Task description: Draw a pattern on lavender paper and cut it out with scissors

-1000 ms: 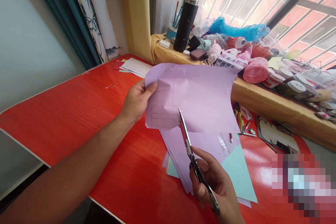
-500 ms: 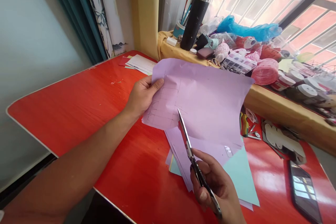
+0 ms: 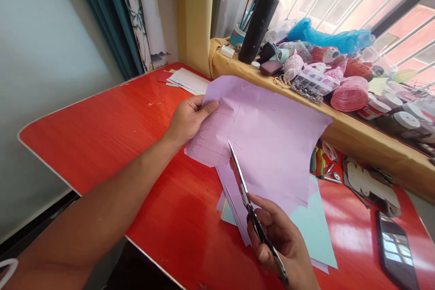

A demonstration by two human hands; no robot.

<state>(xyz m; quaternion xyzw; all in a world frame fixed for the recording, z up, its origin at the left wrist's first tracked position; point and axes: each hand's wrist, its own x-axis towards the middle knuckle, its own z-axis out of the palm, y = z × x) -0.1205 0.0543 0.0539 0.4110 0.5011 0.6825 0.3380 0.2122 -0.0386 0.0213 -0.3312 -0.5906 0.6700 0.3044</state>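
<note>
My left hand (image 3: pixel 190 120) pinches the left edge of a large purple sheet (image 3: pixel 275 140), thumb on top. Thin pencil lines run over the sheet's left part. In my right hand (image 3: pixel 280 240) are scissors (image 3: pixel 245 197) with dark handles, their blades pointing up and left at the sheet's lower edge. The upper blade lies over the paper near the pencil lines, and the cut runs up from the lower edge. Beneath the raised sheet, more purple paper (image 3: pixel 234 199) and light blue paper (image 3: pixel 317 224) lie on the red table (image 3: pixel 176 231).
A phone (image 3: pixel 396 249) lies at the table's right, with pliers (image 3: pixel 319 162) and grey flat pieces (image 3: pixel 370 183) behind. The window ledge (image 3: pixel 350 133) holds a black flask (image 3: pixel 260 25), jars and a blue bag (image 3: pixel 329 38). White papers (image 3: pixel 188 81) lie at the back.
The view has shifted slightly, so the table and ledge sit a little further right. The purple sheet has tilted slightly, its right side lower. Both hands keep their hold.
</note>
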